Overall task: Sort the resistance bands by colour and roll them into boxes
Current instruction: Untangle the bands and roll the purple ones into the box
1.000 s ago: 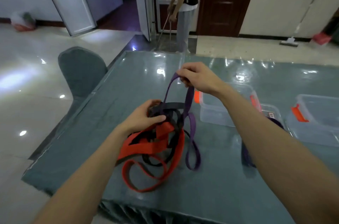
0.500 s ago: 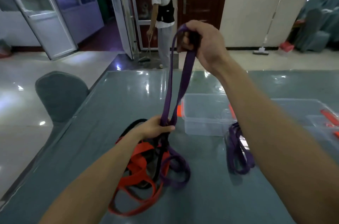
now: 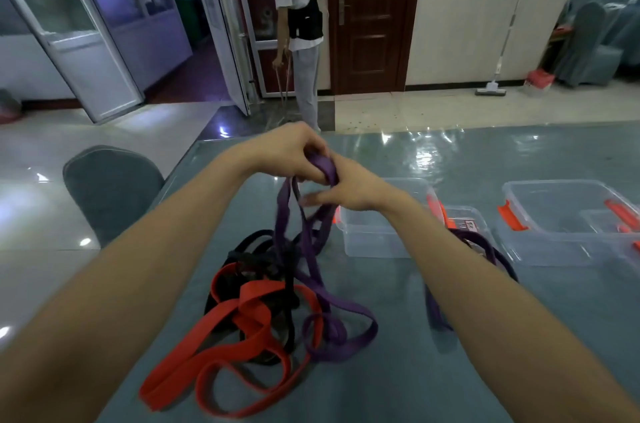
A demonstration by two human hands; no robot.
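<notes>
Hands meet above the desk point(image 3: 450, 370), well clear of its left edge, which runs on a slant past a covered chair point(image 3: 110, 190). The left hand point(image 3: 291, 152) has its grip curled tight round the top fold of a purple band point(image 3: 311, 270). The right hand point(image 3: 349, 190) pinches the same fold from the other side, its lower fingers spread and blurred. The band hangs down into a tangle with a black band point(image 3: 252, 242) and a red band point(image 3: 221, 367), whose loops lie near the desk's near edge. Bare desk stretches beyond the hands to the far edge and in front of the boxes. A clear box point(image 3: 374, 235) stands just right of the tangle, a second purple band point(image 3: 485, 246) beside it, and a larger box point(image 3: 568, 235) farther right. Half a second ago the right hand held the band high while the left pinched it low at the pile; now the right has dropped and the left has risen to join it.
</notes>
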